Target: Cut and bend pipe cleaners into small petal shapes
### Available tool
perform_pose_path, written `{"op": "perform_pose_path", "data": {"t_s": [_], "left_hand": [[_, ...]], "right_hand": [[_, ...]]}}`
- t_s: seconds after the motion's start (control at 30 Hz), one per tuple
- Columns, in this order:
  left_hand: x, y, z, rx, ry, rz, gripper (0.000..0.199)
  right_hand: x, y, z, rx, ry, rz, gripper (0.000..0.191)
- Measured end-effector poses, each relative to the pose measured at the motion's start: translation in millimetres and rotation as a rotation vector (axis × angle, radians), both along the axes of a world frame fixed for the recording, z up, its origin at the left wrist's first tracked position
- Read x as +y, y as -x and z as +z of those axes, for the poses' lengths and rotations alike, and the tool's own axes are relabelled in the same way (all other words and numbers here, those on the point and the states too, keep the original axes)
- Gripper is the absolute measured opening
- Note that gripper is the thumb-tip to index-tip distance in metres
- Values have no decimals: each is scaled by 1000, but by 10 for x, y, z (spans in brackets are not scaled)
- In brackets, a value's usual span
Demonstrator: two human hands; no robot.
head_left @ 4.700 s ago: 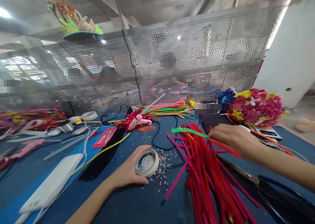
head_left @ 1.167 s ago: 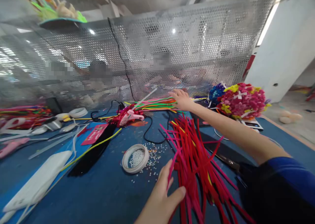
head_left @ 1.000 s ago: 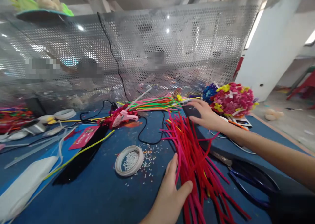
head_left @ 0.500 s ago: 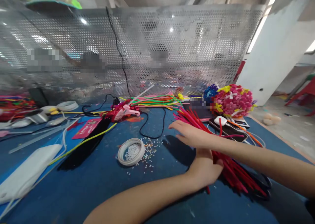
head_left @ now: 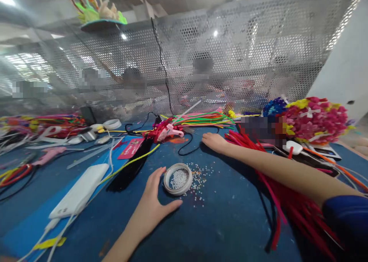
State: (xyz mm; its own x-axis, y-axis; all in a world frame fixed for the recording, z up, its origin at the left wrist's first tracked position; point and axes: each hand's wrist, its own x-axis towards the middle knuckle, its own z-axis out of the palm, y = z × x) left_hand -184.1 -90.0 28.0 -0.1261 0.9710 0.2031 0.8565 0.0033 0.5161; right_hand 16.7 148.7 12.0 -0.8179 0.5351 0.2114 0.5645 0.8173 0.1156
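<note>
Since half a second ago, the left hand [head_left: 149, 206] has left the bundle of red and magenta fuzzy stems [head_left: 300, 206] and now stands by the round, off-white ring [head_left: 181, 191] on the blue tabletop [head_left: 221, 223]. The right arm has stayed stretched across the bundle. A second ago, the bundle lay much closer to the ring; now a broad stretch of blue surface separates them.

The ring lies flat near the middle of the table, its opening facing up, with tiny white beads [head_left: 178, 178] pooled inside. More beads are scattered on the table just to its right. The bundle is on the right side, its long axis running diagonally: the far end points away and to the left, near the right hand [head_left: 215, 142], and the near end fans out toward the lower right, under the forearm.

The left hand is open, thumb and fingers spread in a curve around the ring's near left side; whether the fingertips touch it is hard to tell. The right hand reaches left, low over the table, fingers slightly bent; whether it grips anything cannot be told. Near it are a looping thin black cord [head_left: 184, 155] and a pale pink plastic glue gun [head_left: 172, 132]. A big ball of pink and yellow fuzzy flowers [head_left: 316, 118] sits at far right
</note>
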Motion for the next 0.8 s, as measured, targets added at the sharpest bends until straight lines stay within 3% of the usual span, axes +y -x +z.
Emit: {"op": "perform_pose_path", "data": {"t_s": [0.1, 0.23, 0.47, 0.63, 0.8], "left_hand": [[83, -41, -129, -18, 77, -36, 91], [196, -153, -172, -28, 93, -23, 91], [233, -176, -191, 33, 96, -113, 81], [242, -171, -190, 56, 82, -162, 79], [266, -102, -134, 46, 63, -177, 76]], "right_hand": [[62, 183, -17, 91, 40, -115, 22], [-158, 247, -95, 264, 79, -170, 26], [-665, 116, -225, 474, 216, -4, 19], [-711, 109, -230, 666, 421, 151, 16], [-780, 99, -215, 678, 464, 229, 19]]}}
